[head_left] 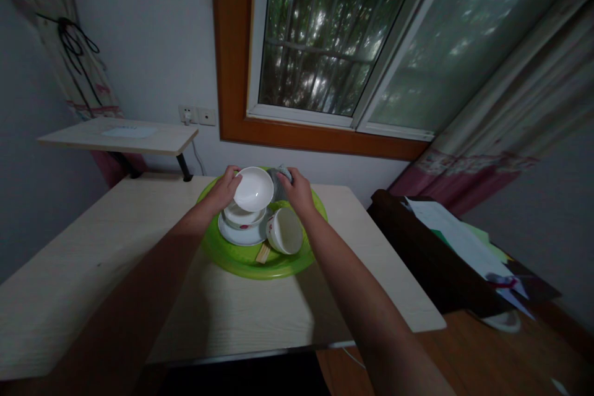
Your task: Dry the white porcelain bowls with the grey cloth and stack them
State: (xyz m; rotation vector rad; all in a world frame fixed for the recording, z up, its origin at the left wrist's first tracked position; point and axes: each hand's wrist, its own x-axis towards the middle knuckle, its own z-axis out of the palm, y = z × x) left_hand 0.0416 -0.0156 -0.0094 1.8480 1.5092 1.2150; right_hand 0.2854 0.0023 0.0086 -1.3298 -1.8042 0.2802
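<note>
My left hand grips the rim of a white bowl, tilted so its inside faces me. My right hand is closed on a grey cloth just right of that bowl. Both hands are over a round green basin on the table. Beneath the held bowl, another white bowl sits on a white plate. A patterned bowl lies tipped on its side at the right, beside a small bundle of light wooden sticks.
The pale wooden table carries a raised shelf with a sheet of paper at the left. A window is behind. Papers lie on a dark piece of furniture at right.
</note>
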